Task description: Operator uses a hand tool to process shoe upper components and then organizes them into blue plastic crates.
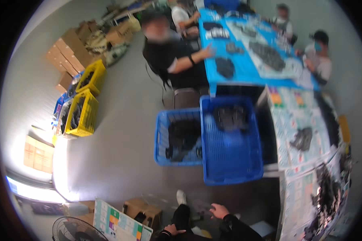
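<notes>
My left hand [173,229] lies low in the view against my dark-trousered leg [182,216]. Its fingers stretch out to the right, with nothing visible in them. To the right of that leg, my right hand [219,211] hovers above the floor, fingers loosely apart and nothing held. A black sleeve [238,227] covers the right forearm. Ahead of both hands stands a blue crate [234,170], its far part holding dark grey pieces [231,117]. A lighter blue basket [177,161] with black items [184,134] adjoins it on the left.
A covered bench [287,124] with a dark piece [301,139] runs along the right. Farther off, several people work round a blue table [213,50]; one person [169,56] reaches over it. Yellow crates [84,116] stand left. A fan [76,231] and cardboard box [145,213] are near.
</notes>
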Motion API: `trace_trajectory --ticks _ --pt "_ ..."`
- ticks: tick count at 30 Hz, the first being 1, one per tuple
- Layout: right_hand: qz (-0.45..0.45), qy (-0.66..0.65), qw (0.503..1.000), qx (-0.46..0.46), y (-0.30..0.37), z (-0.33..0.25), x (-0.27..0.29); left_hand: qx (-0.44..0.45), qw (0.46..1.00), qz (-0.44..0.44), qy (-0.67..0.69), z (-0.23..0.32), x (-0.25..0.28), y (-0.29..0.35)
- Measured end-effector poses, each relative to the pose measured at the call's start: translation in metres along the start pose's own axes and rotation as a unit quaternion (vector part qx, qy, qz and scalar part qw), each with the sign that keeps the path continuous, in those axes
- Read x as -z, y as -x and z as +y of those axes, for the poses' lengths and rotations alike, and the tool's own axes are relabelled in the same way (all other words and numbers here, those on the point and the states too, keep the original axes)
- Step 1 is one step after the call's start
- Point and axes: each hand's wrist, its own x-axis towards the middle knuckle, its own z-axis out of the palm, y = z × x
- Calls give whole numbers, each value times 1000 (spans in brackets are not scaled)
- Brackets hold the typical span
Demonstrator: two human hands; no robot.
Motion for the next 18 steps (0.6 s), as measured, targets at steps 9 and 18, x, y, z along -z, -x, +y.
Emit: trace_trajectory --ticks 9,18 --pt "49 -330 930 152 130 -226 81 -372 818 -53 436 186 209 164" --pt "442 -610 647 117 292 -47 229 -348 890 94 279 225 228 173"
